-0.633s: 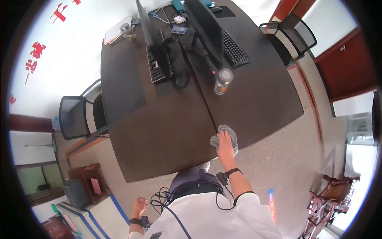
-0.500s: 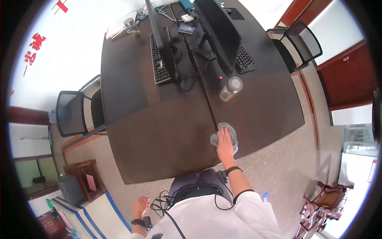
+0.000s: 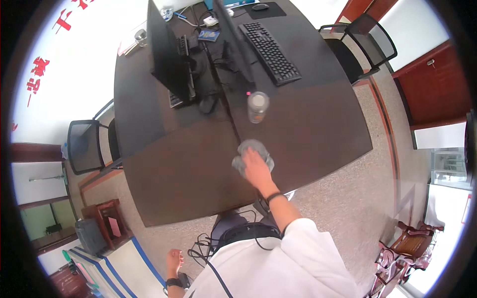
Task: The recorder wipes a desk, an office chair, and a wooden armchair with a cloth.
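Note:
My right hand (image 3: 257, 165) presses down on a crumpled grey cloth (image 3: 240, 167) on the dark brown table (image 3: 184, 174). The cloth lies near the table's front edge, just right of the seam between the two halves. Its middle is hidden under my fingers. Beyond it stands a clear lidded jar (image 3: 257, 110), upright and apart from the cloth. My left hand (image 3: 174, 260) hangs low beside my body, off the table, fingers curled in and nothing visible in them.
Two monitors (image 3: 166, 62) stand back to back across the seam. A black keyboard (image 3: 271, 52) lies to the right, with a mouse (image 3: 260, 7) on a dark pad. Near the left monitor sits another black mouse (image 3: 207, 104). Mesh chairs (image 3: 85, 146) flank the table. Black cables (image 3: 198, 253) hang at my waist.
My view has shifted, so more of the right keyboard shows. My right hand and the cloth have slid slightly farther up the table, nearer the jar. My left hand still hangs low.

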`<state>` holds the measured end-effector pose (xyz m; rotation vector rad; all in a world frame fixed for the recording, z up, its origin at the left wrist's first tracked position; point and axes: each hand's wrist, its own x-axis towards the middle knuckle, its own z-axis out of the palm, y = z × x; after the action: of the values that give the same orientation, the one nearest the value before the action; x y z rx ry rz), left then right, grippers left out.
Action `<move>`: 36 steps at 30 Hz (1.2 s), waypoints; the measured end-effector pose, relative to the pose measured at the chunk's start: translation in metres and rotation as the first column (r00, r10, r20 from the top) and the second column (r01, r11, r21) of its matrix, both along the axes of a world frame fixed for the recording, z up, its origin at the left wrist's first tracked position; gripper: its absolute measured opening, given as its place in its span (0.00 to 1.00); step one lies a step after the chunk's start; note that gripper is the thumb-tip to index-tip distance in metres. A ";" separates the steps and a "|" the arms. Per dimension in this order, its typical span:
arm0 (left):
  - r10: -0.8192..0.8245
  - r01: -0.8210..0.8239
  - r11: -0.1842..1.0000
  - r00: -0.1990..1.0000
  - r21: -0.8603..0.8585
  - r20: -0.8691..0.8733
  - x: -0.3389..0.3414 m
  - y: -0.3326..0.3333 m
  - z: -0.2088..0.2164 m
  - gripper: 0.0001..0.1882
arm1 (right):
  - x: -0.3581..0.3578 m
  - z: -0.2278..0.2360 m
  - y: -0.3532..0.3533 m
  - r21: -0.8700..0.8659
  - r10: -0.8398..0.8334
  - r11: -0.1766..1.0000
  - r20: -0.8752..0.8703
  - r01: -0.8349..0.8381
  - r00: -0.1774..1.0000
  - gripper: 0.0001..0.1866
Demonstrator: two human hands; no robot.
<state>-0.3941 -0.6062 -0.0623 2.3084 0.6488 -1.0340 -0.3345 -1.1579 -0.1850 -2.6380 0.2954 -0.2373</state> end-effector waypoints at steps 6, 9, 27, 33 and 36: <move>-0.099 0.098 0.995 0.995 0.018 0.033 -0.056 -0.089 0.011 0.12 | -0.197 0.003 -0.109 0.113 -0.086 0.990 0.016 0.084 0.996 0.26; -0.185 0.184 0.981 0.983 0.055 0.018 -0.085 -0.141 0.030 0.11 | -0.266 -0.015 -0.218 0.023 -0.439 0.897 -0.065 0.441 0.896 0.29; -0.180 0.172 0.982 0.975 0.073 0.129 -0.166 -0.205 0.080 0.10 | -0.228 0.004 -0.223 0.320 -0.121 0.942 0.031 0.105 0.992 0.22; -0.162 0.159 0.983 0.987 0.086 0.024 -0.157 -0.180 0.059 0.10 | -0.290 0.004 -0.392 0.189 -0.555 0.819 0.016 0.542 0.832 0.23; -0.183 0.182 0.980 0.983 0.080 0.013 -0.121 -0.205 0.048 0.11 | -0.272 0.033 -0.408 0.217 -0.760 0.477 -0.385 0.851 0.524 0.24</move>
<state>-0.5150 -0.8107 -0.0141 2.4808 0.4840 -1.0831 -0.6066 -1.5656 -0.1518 -1.9125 1.5446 -0.1319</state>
